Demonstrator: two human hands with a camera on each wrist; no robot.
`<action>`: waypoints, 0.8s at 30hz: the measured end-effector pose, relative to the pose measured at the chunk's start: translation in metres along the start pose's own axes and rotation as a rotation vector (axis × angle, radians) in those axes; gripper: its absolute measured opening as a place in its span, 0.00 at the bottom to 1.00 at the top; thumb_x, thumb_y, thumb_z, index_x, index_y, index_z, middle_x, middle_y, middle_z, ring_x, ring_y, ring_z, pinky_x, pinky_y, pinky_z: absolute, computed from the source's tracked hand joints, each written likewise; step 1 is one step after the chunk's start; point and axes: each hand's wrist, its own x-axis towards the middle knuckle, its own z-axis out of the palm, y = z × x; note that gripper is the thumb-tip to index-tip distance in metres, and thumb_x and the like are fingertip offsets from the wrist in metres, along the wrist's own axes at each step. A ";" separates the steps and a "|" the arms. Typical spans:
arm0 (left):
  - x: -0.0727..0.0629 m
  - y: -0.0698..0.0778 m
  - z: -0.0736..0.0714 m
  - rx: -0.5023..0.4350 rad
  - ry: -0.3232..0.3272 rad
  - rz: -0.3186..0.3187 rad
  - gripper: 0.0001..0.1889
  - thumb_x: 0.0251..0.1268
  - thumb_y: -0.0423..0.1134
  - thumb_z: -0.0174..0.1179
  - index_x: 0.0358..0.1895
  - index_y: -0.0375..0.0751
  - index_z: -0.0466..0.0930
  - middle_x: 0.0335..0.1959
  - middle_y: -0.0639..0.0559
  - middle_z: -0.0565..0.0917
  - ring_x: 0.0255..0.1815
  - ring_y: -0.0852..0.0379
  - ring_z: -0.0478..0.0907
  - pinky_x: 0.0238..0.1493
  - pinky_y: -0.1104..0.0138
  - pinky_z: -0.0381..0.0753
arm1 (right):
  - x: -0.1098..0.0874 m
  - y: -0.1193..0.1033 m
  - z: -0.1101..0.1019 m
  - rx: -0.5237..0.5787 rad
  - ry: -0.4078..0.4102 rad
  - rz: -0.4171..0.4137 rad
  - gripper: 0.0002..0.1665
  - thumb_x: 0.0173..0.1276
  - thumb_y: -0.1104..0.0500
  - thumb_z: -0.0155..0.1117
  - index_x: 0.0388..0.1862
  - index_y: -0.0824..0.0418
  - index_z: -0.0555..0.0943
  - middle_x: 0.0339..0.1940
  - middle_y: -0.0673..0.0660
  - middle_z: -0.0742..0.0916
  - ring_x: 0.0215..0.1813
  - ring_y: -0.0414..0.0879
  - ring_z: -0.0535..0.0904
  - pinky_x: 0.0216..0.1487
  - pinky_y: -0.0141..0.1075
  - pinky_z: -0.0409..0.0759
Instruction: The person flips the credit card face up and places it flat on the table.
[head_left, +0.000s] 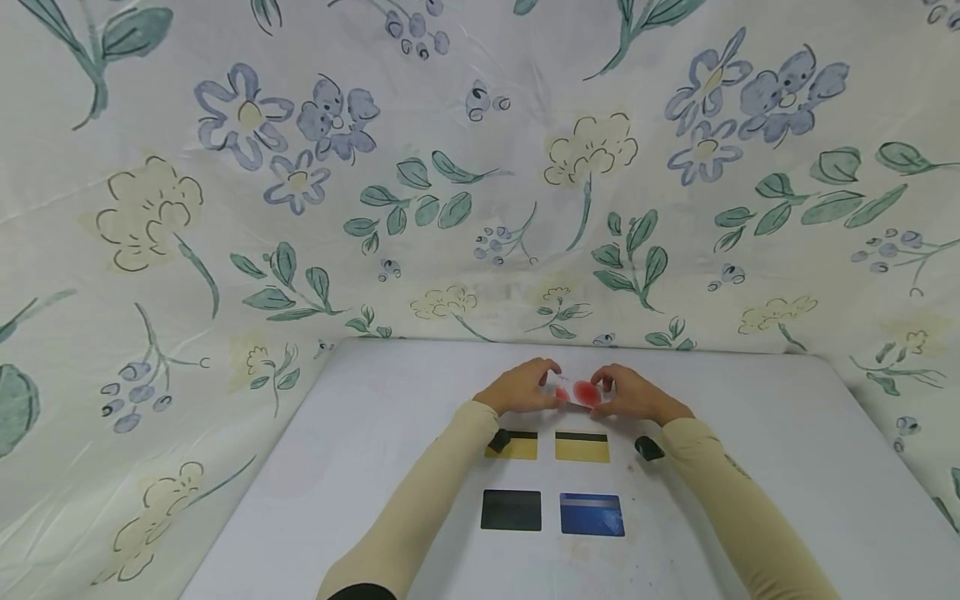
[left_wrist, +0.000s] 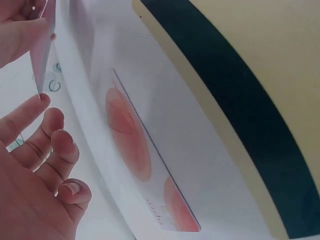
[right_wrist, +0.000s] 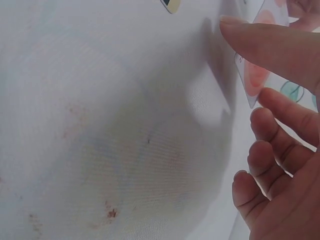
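Both hands are together near the back of the white table, around a white card with red circles (head_left: 587,393). My left hand (head_left: 521,387) pinches one end of this card between thumb and index finger. At the other end, my right hand (head_left: 637,396) pinches it with the thumb across its face. The card stands tilted up on edge in both wrist views. A second card with red circles (left_wrist: 127,135) lies flat on the table in the left wrist view. Nearer to me are two gold cards with dark stripes, a left one (head_left: 522,447) and a right one (head_left: 582,450).
In the front row lie a black card (head_left: 511,510) and a blue card (head_left: 592,514). The white table (head_left: 337,433) ends at a flower-patterned cloth (head_left: 480,208) behind and at the sides. Small reddish specks mark the tabletop near the right forearm.
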 end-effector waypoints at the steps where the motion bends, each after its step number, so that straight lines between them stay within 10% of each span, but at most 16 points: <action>1: 0.000 0.000 0.000 0.003 -0.002 0.002 0.30 0.66 0.52 0.66 0.69 0.46 0.73 0.50 0.49 0.79 0.48 0.55 0.74 0.49 0.65 0.78 | 0.000 0.000 0.000 0.000 -0.002 0.003 0.32 0.59 0.52 0.81 0.59 0.61 0.80 0.48 0.59 0.81 0.52 0.52 0.74 0.53 0.41 0.80; 24: 0.000 -0.008 0.006 0.045 -0.001 0.035 0.29 0.66 0.54 0.65 0.66 0.43 0.76 0.50 0.47 0.82 0.48 0.55 0.76 0.52 0.63 0.80 | 0.004 -0.004 -0.001 -0.046 -0.032 0.013 0.30 0.60 0.55 0.80 0.59 0.62 0.80 0.47 0.58 0.81 0.52 0.51 0.74 0.55 0.43 0.80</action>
